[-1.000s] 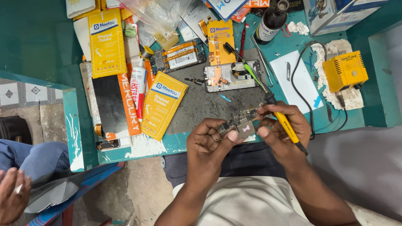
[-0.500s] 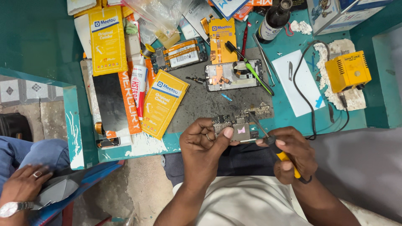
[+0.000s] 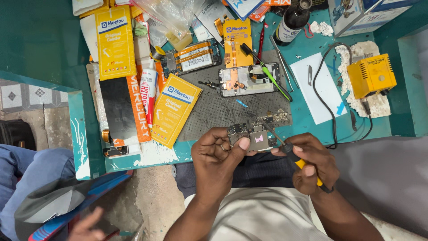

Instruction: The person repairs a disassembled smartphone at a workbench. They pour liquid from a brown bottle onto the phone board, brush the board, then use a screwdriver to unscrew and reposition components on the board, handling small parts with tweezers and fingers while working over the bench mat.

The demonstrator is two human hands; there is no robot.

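The left hand (image 3: 220,154) pinches a small phone circuit board (image 3: 252,137) between thumb and fingers at the near edge of the grey work mat (image 3: 223,111), while the right hand (image 3: 312,163) is closed around a yellow-handled screwdriver (image 3: 292,154) whose tip touches the board from 3 o'clock. The handle's lower end is buried in the fist. At 12 o'clock lies an opened phone frame (image 3: 245,80); its parts are too small to make out.

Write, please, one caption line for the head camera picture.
Left hand holds a small circuit board while right hand applies a yellow-handled tool above a cluttered teal workbench.
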